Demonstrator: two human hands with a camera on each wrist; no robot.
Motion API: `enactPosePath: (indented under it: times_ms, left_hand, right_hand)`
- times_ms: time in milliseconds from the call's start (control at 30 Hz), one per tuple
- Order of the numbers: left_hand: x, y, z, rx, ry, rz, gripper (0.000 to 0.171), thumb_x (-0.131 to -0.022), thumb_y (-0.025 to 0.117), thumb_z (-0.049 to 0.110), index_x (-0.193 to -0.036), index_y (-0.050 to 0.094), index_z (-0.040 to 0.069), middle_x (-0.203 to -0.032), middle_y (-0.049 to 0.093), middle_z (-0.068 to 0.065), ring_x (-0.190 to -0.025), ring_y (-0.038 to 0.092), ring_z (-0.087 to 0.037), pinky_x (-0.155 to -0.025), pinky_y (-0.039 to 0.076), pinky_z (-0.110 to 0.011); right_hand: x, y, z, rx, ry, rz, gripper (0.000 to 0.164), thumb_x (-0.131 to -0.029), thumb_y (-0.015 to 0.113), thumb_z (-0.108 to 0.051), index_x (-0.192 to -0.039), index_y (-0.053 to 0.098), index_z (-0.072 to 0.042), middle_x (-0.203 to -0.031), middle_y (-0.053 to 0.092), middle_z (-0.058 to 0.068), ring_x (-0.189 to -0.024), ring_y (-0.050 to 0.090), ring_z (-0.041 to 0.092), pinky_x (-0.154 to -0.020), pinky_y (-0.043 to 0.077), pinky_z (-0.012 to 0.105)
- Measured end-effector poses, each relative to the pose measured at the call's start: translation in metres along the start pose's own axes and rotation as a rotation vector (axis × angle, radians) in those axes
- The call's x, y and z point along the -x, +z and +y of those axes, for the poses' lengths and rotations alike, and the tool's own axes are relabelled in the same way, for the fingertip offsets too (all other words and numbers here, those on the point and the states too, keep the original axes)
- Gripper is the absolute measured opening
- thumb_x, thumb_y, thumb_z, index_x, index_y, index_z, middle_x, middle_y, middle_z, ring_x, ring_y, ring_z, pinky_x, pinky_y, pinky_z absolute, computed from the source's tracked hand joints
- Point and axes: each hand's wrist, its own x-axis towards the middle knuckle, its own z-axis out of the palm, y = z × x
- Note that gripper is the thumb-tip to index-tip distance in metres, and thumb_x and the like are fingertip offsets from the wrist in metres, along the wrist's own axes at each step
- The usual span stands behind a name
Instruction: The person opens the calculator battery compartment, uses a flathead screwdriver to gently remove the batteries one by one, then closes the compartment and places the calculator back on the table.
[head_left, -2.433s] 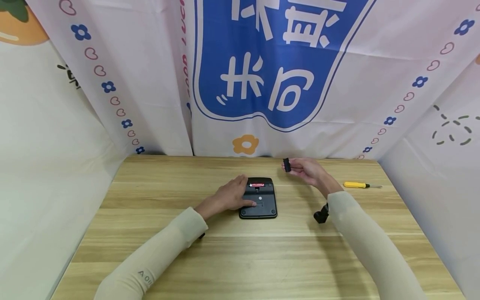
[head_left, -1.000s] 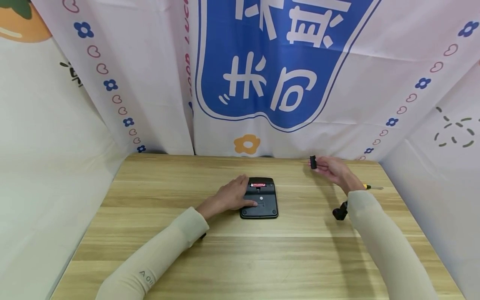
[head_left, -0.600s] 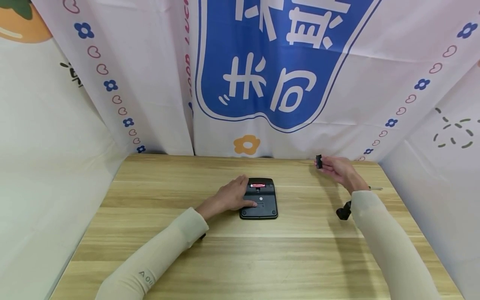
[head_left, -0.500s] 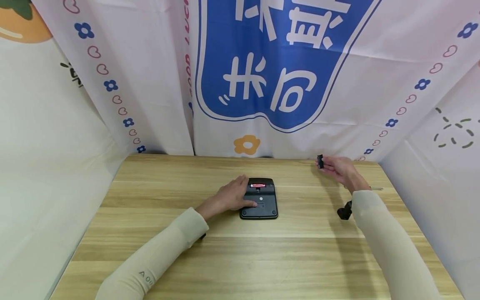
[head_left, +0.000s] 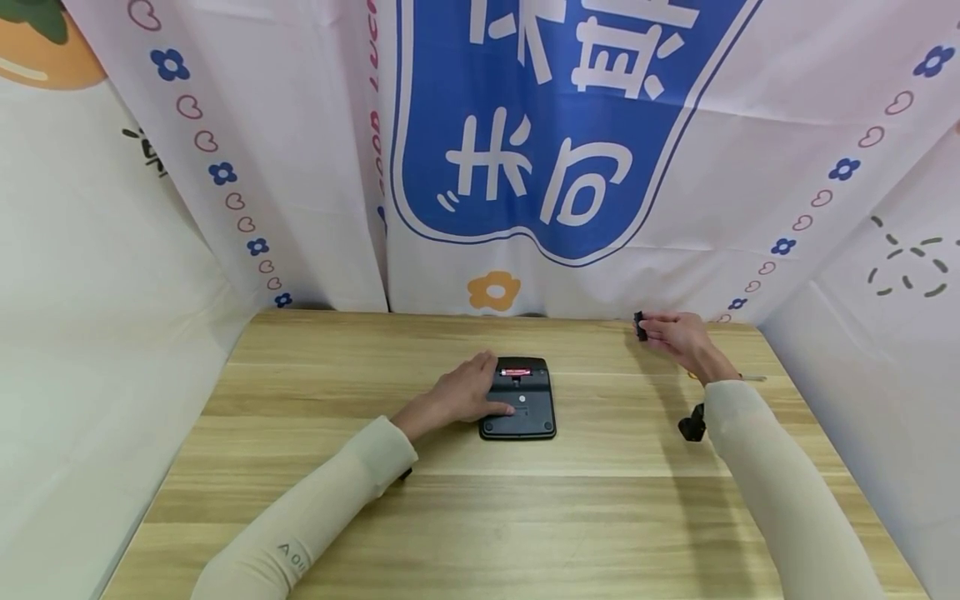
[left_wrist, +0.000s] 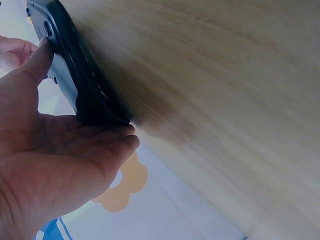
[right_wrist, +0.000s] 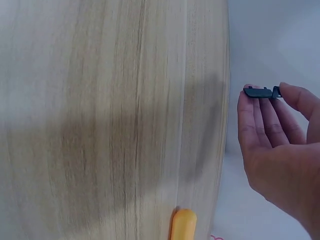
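A black calculator (head_left: 525, 421) lies face down on the wooden table, its battery slot uncovered with one red battery (head_left: 515, 372) in it. My left hand (head_left: 467, 387) holds it at the left side, the thumb on its back and the fingers along its edge; in the left wrist view the fingertips reach past the corner. To the right, near the table's back edge, my right hand (head_left: 678, 335) pinches a small black battery cover (right_wrist: 259, 93). The right wrist view shows its latch end at the thumb and its length across the fingertips.
A screwdriver (head_left: 752, 378) lies at the right, mostly hidden by the right wrist; its yellow handle (right_wrist: 184, 225) shows in the right wrist view. A printed white cloth (head_left: 450, 275) hangs right behind the table's back edge. Black wrist cameras (head_left: 692, 423) hang at the sleeves.
My right hand has carried the battery cover rightward, away from the calculator, then slowed and turned the cover slightly. Its wrist now covers most of the screwdriver. The left hand and calculator stay put.
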Motion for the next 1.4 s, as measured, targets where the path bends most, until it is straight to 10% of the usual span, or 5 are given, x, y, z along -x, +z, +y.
enactPosePath:
  times_ms: [767,1000,1400]
  left_hand:
    - [0.001,-0.002,0.000,-0.010,0.008,-0.008,0.101,-0.097,0.073,0.055,-0.165,0.027,-0.004,-0.172,0.027,-0.021,-0.156,0.034,-0.037,-0.123,0.039,-0.052]
    - [0.001,-0.002,0.000,-0.013,0.006,-0.007,0.101,-0.097,0.073,0.056,-0.165,0.027,-0.004,-0.172,0.027,-0.021,-0.156,0.034,-0.037,-0.123,0.039,-0.053]
    - [0.002,-0.001,0.000,0.000,0.017,0.002,0.099,-0.098,0.073,0.055,-0.164,0.029,-0.004,-0.171,0.029,-0.021,-0.154,0.038,-0.038,-0.121,0.042,-0.053]
  right_hand:
    - [-0.009,0.008,0.005,0.544,-0.258,0.077,0.039,-0.098,0.077,-0.010,-0.133,0.071,0.004,-0.128,0.072,0.023,-0.111,0.074,0.023,-0.087,0.059,0.020]
    - [-0.012,0.011,0.008,0.683,-0.316,0.095,0.035,-0.096,0.078,-0.009,-0.128,0.074,0.004,-0.122,0.075,0.023,-0.121,0.068,0.042,-0.108,0.052,0.054]
    - [-0.017,0.013,0.012,0.821,-0.417,0.074,0.033,-0.090,0.083,-0.005,-0.121,0.076,0.006,-0.115,0.076,0.025,-0.116,0.069,0.047,-0.104,0.052,0.061]
